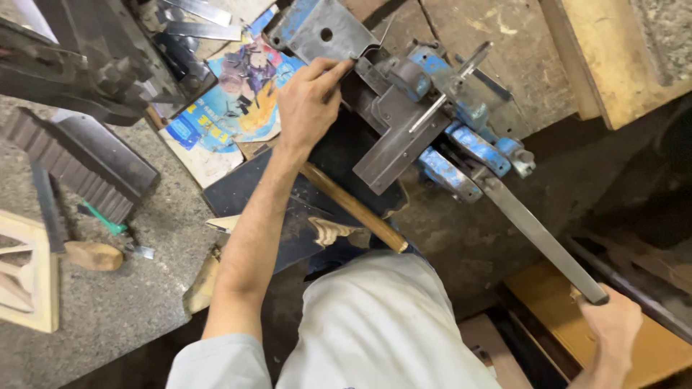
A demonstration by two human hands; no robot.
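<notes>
Two hands: left hand (308, 108), right hand (613, 324). One blue bending machine (432, 122). One long steel lever (540, 234). One wooden-handled hammer (353, 207). One green-handled tool (104, 220). One colourful printed sheet (231, 101).

1 head-worn camera looks steeply down, close over the blue bending machine (440, 122) and workbench (101, 310).

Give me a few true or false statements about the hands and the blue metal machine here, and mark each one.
1. The left hand touches a thin bent metal strip at the blue machine. True.
2. The right hand rests open on the floor. False: it grips the end of the long grey lever.
3. A wooden handle lies below the left forearm. True.
4. The machine is painted red. False: blue with grey steel parts.
</notes>
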